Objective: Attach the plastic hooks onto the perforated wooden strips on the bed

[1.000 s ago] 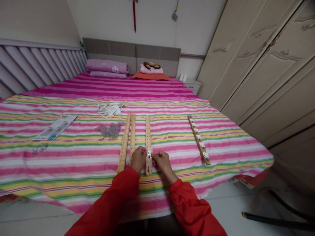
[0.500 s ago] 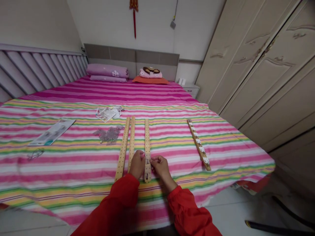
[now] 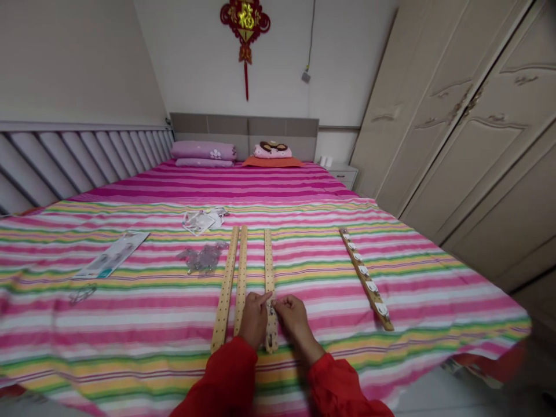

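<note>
A perforated wooden strip [image 3: 269, 260] lies lengthwise on the striped cloth, with small metal pieces [image 3: 271, 339] on its near part. My left hand [image 3: 254, 315] is at the strip's left side, its index finger stretched toward the strip and the other fingers curled. From the right, my right hand [image 3: 292, 313] pinches at the strip beside a metal piece; what is between its fingertips is too small to make out. Two more perforated strips [image 3: 225, 295] [image 3: 242, 272] lie to the left, the nearer one partly hidden by my left hand.
A wooden strip with white round pieces [image 3: 364, 271] lies at the right. Left are small clear plastic bags [image 3: 206, 258], white cards [image 3: 204, 220], a long packet [image 3: 113, 255] and thin rings [image 3: 82, 294]. Folded bedding [image 3: 204, 152] rests by the headboard [image 3: 217, 126].
The view has tilted upward, so the bed and strips appear lower and the red wall hanging shows more. My left index finger now reaches out over the strip. My right hand stays at its right side.
</note>
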A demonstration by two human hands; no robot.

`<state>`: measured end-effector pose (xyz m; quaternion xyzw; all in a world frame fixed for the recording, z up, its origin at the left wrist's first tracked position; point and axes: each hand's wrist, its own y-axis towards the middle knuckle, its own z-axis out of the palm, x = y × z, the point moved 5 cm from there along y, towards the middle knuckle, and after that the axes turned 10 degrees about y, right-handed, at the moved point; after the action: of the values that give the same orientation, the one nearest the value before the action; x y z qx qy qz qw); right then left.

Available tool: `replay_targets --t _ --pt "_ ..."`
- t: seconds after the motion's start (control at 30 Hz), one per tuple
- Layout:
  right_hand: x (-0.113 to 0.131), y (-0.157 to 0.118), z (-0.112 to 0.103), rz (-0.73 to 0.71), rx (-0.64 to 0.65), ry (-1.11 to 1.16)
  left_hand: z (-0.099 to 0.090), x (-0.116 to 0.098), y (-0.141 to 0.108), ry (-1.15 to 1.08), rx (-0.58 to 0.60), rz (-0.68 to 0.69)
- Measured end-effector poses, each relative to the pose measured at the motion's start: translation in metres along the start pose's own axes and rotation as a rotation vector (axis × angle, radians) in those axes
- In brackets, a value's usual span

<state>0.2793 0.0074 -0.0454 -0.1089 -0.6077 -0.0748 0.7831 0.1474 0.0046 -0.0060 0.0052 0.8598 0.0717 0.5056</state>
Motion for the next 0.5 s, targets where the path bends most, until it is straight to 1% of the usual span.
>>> replay_targets --t 0.13,0.23,0.33,0.5 --pt "-0.001 0.006 -0.002 0.008 -0.002 -0.077 0.002 0.003 0.0 -0.009 -0.013 -0.007" --pt "-0.001 0.014 -0.004 0.027 0.014 -0.195 0.005 0.006 0.0 0.054 -0.002 -0.015" --pt "-0.004 0.021 -0.004 0.061 0.049 -0.299 0.007 0.008 0.001 0.118 0.01 -0.013" --pt "-0.011 0.031 -0.001 0.077 0.123 -0.337 0.008 0.007 0.003 0.151 0.01 0.013"
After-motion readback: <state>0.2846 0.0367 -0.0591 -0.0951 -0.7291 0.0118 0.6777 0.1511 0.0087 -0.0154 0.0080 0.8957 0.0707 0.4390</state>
